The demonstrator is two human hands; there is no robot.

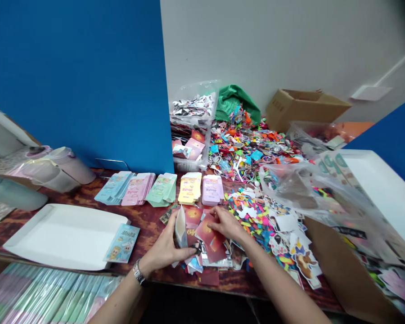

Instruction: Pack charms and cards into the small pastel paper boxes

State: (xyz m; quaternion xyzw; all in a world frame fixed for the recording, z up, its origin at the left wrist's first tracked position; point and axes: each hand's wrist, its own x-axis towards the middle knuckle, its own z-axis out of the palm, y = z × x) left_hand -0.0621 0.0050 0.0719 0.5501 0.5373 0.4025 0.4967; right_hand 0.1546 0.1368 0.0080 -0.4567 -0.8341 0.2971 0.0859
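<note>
My left hand (170,247) is closed around a small pale paper packet (181,227), held upright with its mouth gaping; a small dark item shows by the thumb. Beside it, my right hand (227,223) pinches a reddish-pink card (205,230) over a loose pile of similar cards. Under both hands lie more red cards (209,276) and shiny silvery pieces (195,264). Just behind stand stacks of packets: blue (114,188), pink (138,189), green (162,190), yellow (189,188) and lilac (212,190).
A white tray (64,234) with a blue packet (123,243) on its edge lies left. Colourful trinkets (253,148) heap at the back, beside clear bins (192,164) and a cardboard box (303,110). Stickers (300,252) and a plastic bag (290,184) are right; wrapped bundles (47,297) front left.
</note>
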